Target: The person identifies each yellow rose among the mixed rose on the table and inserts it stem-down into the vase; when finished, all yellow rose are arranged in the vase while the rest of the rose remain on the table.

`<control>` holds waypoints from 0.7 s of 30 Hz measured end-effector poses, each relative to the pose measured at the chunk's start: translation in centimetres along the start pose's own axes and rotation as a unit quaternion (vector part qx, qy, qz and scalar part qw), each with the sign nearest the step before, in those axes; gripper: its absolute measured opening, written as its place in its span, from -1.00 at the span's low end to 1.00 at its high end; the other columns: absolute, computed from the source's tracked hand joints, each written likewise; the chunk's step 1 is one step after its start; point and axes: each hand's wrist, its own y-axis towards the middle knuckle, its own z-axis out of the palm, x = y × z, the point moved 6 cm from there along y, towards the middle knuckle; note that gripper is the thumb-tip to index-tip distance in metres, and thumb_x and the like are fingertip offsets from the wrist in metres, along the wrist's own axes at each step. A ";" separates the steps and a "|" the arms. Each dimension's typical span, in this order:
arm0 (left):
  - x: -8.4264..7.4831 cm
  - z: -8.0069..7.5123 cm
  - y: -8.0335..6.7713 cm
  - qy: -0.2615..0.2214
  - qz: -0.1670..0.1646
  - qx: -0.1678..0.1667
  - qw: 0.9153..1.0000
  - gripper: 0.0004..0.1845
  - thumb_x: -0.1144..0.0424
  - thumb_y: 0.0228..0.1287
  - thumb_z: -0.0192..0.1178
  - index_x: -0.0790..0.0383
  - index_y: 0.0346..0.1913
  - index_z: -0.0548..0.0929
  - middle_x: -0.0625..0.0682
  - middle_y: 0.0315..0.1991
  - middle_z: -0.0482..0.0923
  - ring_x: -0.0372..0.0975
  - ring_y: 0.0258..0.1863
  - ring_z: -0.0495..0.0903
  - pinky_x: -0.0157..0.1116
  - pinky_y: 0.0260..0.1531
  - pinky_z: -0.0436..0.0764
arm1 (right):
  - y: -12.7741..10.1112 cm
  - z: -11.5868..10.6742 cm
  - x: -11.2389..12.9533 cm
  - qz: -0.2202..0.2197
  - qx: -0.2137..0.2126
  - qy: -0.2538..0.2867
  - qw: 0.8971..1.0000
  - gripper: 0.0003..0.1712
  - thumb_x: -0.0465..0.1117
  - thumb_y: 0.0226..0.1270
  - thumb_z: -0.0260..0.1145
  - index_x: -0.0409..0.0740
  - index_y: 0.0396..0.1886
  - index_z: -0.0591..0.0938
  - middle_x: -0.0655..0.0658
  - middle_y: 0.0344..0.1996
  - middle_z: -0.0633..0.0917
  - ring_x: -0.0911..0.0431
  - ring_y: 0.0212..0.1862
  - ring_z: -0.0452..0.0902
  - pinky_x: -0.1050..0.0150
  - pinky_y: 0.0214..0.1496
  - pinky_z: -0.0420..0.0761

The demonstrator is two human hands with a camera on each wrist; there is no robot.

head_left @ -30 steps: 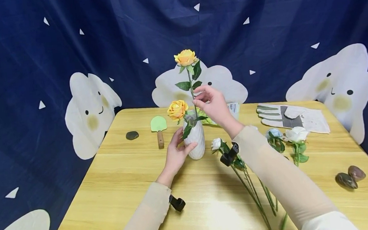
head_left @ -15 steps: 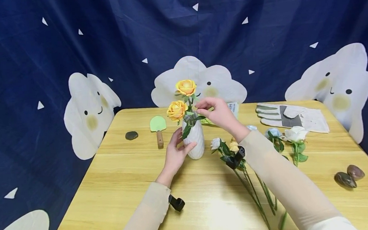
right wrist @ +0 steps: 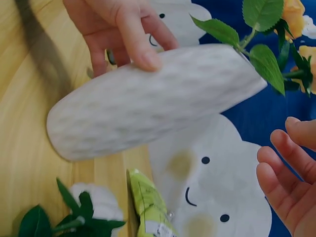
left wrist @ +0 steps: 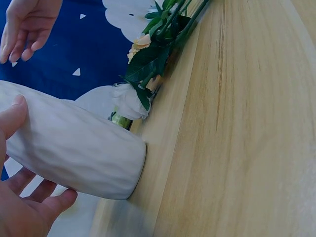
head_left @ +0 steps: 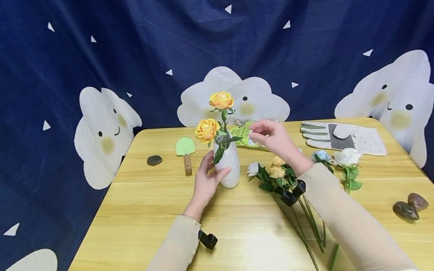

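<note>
A white textured vase (head_left: 229, 169) stands on the table with two yellow roses in it. The upper rose (head_left: 221, 100) rises above the lower rose (head_left: 206, 130), which leans left over the vase's mouth. My left hand (head_left: 206, 180) holds the vase from its left side, thumb in front and fingers behind, as the left wrist view also shows. My right hand (head_left: 275, 140) is in the air to the right of the vase, with loosely bent fingers and nothing between them. In the right wrist view its fingers (right wrist: 281, 170) are apart from the vase and the green leaves.
Cut flowers lie right of the vase: a small white rose (head_left: 254, 169), peach roses (head_left: 277, 172), a blue rose (head_left: 321, 156) and a large white rose (head_left: 346, 157). Further out are gloves (head_left: 341, 138), dark stones (head_left: 405, 210), a green packet (head_left: 243, 134), a small trowel (head_left: 186, 155) and a flat stone (head_left: 154, 160).
The upper yellow rose has gone down into the vase. My right hand has let go of its stem and moved right and down. My left hand has stayed on the vase.
</note>
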 end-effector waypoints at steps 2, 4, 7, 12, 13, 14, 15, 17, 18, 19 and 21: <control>-0.7 0.0 -0.3 0.007 0.004 -0.001 1.000 -0.29 0.35 0.08 0.35 0.34 0.30 0.29 0.30 0.14 0.39 0.10 0.09 0.41 0.04 0.02 0.46 | -0.6 -0.5 -0.3 0.003 -0.003 0.006 1.000 -0.77 -0.32 0.22 0.31 -0.33 -0.15 0.61 -0.26 -0.38 0.66 0.10 -0.40 0.56 0.32 -0.39 0.58; -0.8 0.0 -0.3 0.008 0.006 -0.002 1.000 -0.30 0.35 0.09 0.34 0.34 0.30 0.29 0.29 0.14 0.39 0.10 0.09 0.42 0.04 0.01 0.47 | -1.1 -1.1 -0.6 0.010 -0.006 0.009 1.000 -0.77 -0.31 0.22 0.32 -0.32 -0.15 0.62 -0.32 -0.37 0.65 0.14 -0.42 0.56 0.35 -0.41 0.57; -0.9 0.0 -0.3 0.007 0.010 -0.002 1.000 -0.31 0.36 0.10 0.34 0.35 0.30 0.29 0.30 0.14 0.39 0.11 0.08 0.41 0.04 0.00 0.47 | -2.1 -1.8 -0.7 0.023 -0.009 0.010 1.000 -0.77 -0.33 0.23 0.30 -0.31 -0.12 0.61 -0.38 -0.35 0.63 0.19 -0.45 0.55 0.36 -0.42 0.56; -0.7 0.1 -0.2 -0.002 0.009 0.005 1.000 -0.29 0.33 0.09 0.35 0.34 0.30 0.28 0.31 0.14 0.38 0.12 0.09 0.40 0.05 0.03 0.45 | -3.7 -2.9 -1.3 0.038 -0.010 -0.001 0.999 -0.75 -0.35 0.25 0.27 -0.35 -0.08 0.59 -0.43 -0.32 0.61 0.21 -0.45 0.54 0.31 -0.39 0.59; -0.7 0.1 -0.2 -0.003 0.008 0.006 1.000 -0.29 0.33 0.09 0.35 0.33 0.31 0.29 0.31 0.15 0.38 0.11 0.09 0.40 0.05 0.03 0.45 | -4.1 -3.1 -1.7 0.042 -0.010 -0.006 0.999 -0.75 -0.32 0.26 0.27 -0.33 -0.08 0.59 -0.41 -0.32 0.62 0.21 -0.44 0.55 0.31 -0.38 0.60; -0.7 0.1 -0.2 -0.003 0.007 0.007 1.000 -0.29 0.33 0.09 0.35 0.33 0.31 0.29 0.31 0.15 0.37 0.11 0.09 0.40 0.06 0.03 0.44 | -4.4 -3.3 -2.2 0.046 -0.011 -0.012 0.999 -0.75 -0.30 0.26 0.28 -0.31 -0.08 0.60 -0.39 -0.32 0.63 0.19 -0.43 0.56 0.30 -0.37 0.60; -0.7 0.2 -0.2 -0.002 0.006 0.007 1.000 -0.29 0.32 0.10 0.35 0.32 0.31 0.28 0.30 0.15 0.37 0.11 0.10 0.40 0.06 0.03 0.44 | -4.8 -3.6 -2.7 0.051 -0.011 -0.014 0.999 -0.74 -0.27 0.26 0.29 -0.28 -0.08 0.60 -0.37 -0.32 0.64 0.17 -0.42 0.57 0.29 -0.37 0.61; -0.6 0.2 -0.2 -0.004 0.004 0.008 1.000 -0.29 0.32 0.10 0.35 0.32 0.31 0.28 0.30 0.15 0.37 0.11 0.10 0.40 0.06 0.04 0.43 | -5.6 -3.9 -3.5 0.058 -0.009 -0.023 0.998 -0.72 -0.22 0.25 0.30 -0.25 -0.08 0.60 -0.33 -0.32 0.64 0.09 -0.39 0.59 0.29 -0.36 0.61; -0.6 0.2 -0.2 -0.003 0.004 0.007 1.000 -0.28 0.32 0.10 0.35 0.32 0.31 0.28 0.30 0.15 0.37 0.11 0.10 0.40 0.06 0.04 0.43 | -6.0 -4.1 -3.8 0.059 -0.007 -0.027 0.998 -0.71 -0.20 0.25 0.30 -0.25 -0.07 0.59 -0.31 -0.32 0.65 0.04 -0.37 0.60 0.30 -0.36 0.61; -0.6 0.1 -0.3 -0.003 0.003 0.006 1.000 -0.28 0.32 0.10 0.35 0.32 0.32 0.28 0.30 0.15 0.37 0.11 0.10 0.39 0.06 0.04 0.43 | -6.4 -4.2 -4.0 0.060 -0.003 -0.028 0.998 -0.70 -0.19 0.26 0.30 -0.24 -0.07 0.59 -0.29 -0.33 0.65 0.01 -0.35 0.60 0.29 -0.36 0.61; -0.6 0.1 -0.3 -0.005 0.003 0.005 1.000 -0.28 0.33 0.10 0.35 0.33 0.32 0.27 0.31 0.15 0.37 0.12 0.10 0.39 0.06 0.05 0.43 | -7.2 -4.4 -4.1 0.064 0.001 -0.027 0.998 -0.69 -0.20 0.26 0.30 -0.27 -0.06 0.58 -0.29 -0.33 0.65 -0.01 -0.35 0.61 0.27 -0.35 0.62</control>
